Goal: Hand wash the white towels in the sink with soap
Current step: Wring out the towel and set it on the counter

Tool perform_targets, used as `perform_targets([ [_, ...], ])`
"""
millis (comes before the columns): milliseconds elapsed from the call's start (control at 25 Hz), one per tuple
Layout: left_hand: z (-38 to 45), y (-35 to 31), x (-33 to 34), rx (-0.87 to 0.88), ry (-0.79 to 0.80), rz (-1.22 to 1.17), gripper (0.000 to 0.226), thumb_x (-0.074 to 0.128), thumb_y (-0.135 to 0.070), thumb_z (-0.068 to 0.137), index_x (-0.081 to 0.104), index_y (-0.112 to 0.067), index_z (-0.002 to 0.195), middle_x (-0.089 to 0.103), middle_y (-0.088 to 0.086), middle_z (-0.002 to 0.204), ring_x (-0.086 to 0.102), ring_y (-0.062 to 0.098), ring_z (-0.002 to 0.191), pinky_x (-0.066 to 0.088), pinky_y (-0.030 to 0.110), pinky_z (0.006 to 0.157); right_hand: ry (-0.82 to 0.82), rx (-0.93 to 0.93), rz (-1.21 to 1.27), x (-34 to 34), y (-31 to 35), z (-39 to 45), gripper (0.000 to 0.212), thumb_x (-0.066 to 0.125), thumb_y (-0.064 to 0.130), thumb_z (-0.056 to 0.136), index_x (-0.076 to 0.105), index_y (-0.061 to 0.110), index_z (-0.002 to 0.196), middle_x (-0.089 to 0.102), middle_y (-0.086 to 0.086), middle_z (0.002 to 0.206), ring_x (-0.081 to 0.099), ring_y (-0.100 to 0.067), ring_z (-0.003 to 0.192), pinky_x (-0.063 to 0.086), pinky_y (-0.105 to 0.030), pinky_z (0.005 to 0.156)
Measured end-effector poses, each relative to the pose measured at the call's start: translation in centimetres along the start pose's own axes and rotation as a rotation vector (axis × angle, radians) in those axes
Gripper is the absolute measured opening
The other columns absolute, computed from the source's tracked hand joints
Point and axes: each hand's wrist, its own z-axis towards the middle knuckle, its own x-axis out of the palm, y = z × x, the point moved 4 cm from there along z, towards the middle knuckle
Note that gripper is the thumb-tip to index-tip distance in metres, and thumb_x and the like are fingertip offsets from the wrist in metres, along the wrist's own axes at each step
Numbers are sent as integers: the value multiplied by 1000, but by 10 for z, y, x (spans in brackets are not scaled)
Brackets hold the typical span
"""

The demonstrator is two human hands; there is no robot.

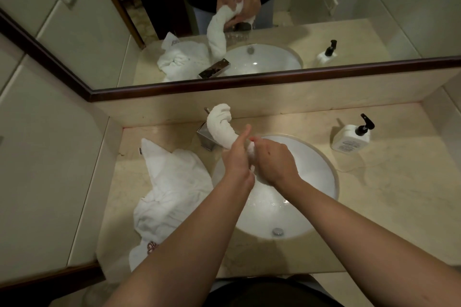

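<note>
Both hands clamp 1 rolled white towel [222,129] over the sink [321,169]: left hand [237,159] and right hand [277,162] side by side. Looks sodden, heavy, floppy; free end droops, so grip mid-roll. 2nd towel [172,189] on surface [386,197].

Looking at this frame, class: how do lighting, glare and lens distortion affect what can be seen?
Head view: dim, warm light; wide-angle lens bends the mirror frame and countertop; small glints on the wet sink; the twisted towel in both hands is bright, its texture washed out.
</note>
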Motion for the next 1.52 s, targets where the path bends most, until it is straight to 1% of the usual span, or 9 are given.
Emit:
perform_targets([
  [160,-15,11,11,-101,222,-31,27,77,-36,77,67,-12,84,67,5,84,69,19,80,56,32,73,62,-146,-92,-18,17,-5,41,19,42,86,52,18,84,57,1,80,54,-21,79,33,-33,64],
  [320,-26,-6,20,-131,363,-195,16,51,-15,89,62,-8,78,65,7,79,64,22,78,51,38,83,-131,-92,500,-48,7,0,46,39,33,93,67,3,73,65,0,72,57,-6,67,43,-20,62],
  [440,-35,-6,26,-114,383,-241,17,48,-12,90,58,-7,76,64,6,74,63,20,73,52,35,79,-224,81,612,-60,-12,10,47,45,32,102,64,3,70,63,-4,68,55,-9,63,45,-19,62],
  [720,-46,7,38,-70,463,-211,9,53,-15,73,56,-10,66,56,4,68,61,23,69,58,35,70,698,532,1006,-37,-41,0,81,47,74,84,62,3,121,67,-16,108,70,-30,93,57,-42,75],
  [880,-37,19,35,14,286,-21,20,60,-17,84,62,-15,64,62,-1,66,62,16,60,54,31,65,932,407,951,-44,-40,-10,71,46,70,85,61,12,122,66,-15,109,68,-34,95,57,-38,64],
  [1080,-19,17,17,336,-20,217,37,82,-28,79,68,4,92,68,5,75,65,15,61,47,28,48,773,257,636,-40,-41,-13,47,55,49,95,62,4,103,63,-14,88,54,-15,56,35,-23,44],
  [1240,-12,17,12,313,97,149,37,72,-39,88,67,-3,98,70,7,86,68,20,85,55,34,73,638,318,662,-36,-49,-9,43,65,50,88,64,7,92,59,-10,71,45,-16,49,26,-23,43],
  [1360,-12,20,9,202,298,4,35,44,-35,96,57,-5,106,62,11,96,60,23,91,49,31,74,683,394,726,-34,-57,-6,44,57,54,88,63,11,93,55,-6,66,39,-14,45,20,-20,39],
  [1520,-8,24,-3,262,274,16,36,65,-29,93,59,0,115,65,16,103,64,27,95,54,33,72,829,462,880,-27,-63,-7,54,50,58,88,57,5,97,52,-5,64,36,-9,39,21,-16,31],
])
